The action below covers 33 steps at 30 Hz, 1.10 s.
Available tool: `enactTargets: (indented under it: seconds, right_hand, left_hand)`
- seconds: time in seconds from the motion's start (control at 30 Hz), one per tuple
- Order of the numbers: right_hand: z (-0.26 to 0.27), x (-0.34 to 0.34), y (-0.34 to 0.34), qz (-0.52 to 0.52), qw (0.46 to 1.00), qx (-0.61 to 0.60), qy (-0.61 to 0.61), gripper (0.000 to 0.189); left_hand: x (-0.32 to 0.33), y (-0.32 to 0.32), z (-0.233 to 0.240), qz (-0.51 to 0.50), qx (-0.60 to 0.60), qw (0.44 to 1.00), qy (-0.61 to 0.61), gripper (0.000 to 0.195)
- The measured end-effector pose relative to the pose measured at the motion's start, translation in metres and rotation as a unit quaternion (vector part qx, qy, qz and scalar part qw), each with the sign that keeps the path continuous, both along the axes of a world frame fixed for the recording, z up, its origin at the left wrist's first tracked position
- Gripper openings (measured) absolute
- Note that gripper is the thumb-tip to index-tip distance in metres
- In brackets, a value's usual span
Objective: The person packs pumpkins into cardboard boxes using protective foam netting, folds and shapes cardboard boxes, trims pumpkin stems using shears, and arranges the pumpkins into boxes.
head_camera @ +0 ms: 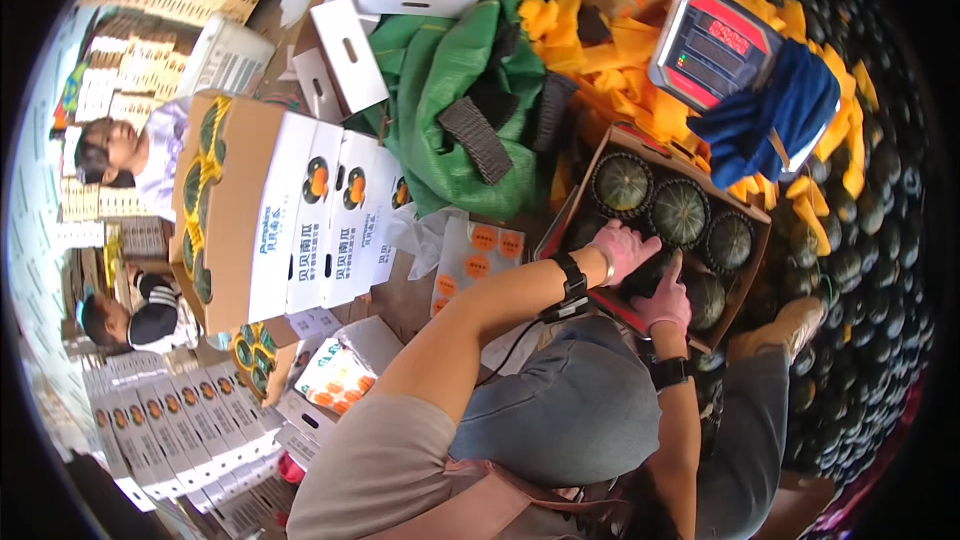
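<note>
My left hand (624,249) and my right hand (664,301), both in pink gloves, rest on opposite sides of a small dark green pumpkin (649,271), partly hidden by them, inside an open cardboard box (739,202). My right index finger points towards the box's far side. Along that side sit three green pumpkins in black netting: one at the left (622,183), one in the middle (677,213) and one at the right (729,241). Another pumpkin (705,300) lies just right of my right hand. The box's near left part is hidden by my left hand and forearm.
Beyond the box stand a digital scale (720,45), a blue cloth (776,109) and yellow foam netting (619,64). A green woven sack (450,105), stacked printed cartons (322,217) and a sticker sheet (480,255) are left. Loose pumpkins (870,210) cover the right. Two people are at far left.
</note>
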State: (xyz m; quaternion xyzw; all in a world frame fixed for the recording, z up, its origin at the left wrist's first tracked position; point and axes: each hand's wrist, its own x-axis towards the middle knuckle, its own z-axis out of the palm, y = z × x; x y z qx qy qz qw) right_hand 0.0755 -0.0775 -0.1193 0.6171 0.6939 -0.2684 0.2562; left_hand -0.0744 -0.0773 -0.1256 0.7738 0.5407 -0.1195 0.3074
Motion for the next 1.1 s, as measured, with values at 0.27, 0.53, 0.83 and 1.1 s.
enactTargets:
  seconds: [0.27,0.53,0.83,1.1]
  right_hand:
    - [-0.008,0.034,-0.001,-0.019,0.955,0.038,0.293,0.084]
    - [0.003,0.05,-0.007,-0.028,0.895,0.016,0.445,0.044]
    - [0.12,0.007,0.028,-0.162,0.72,-0.032,0.674,0.022]
    - [0.081,0.116,-0.011,-0.185,0.841,0.392,0.324,0.021]
  left_hand:
    - [-0.187,-0.059,0.034,0.572,0.103,0.812,0.062,0.07]
    - [-0.202,-0.063,0.029,0.571,0.042,0.785,-0.236,0.035]
    - [-0.038,-0.017,0.119,-0.021,0.393,0.867,-0.304,0.046]
    - [-0.002,-0.045,0.018,0.108,0.084,0.97,0.2,0.078]
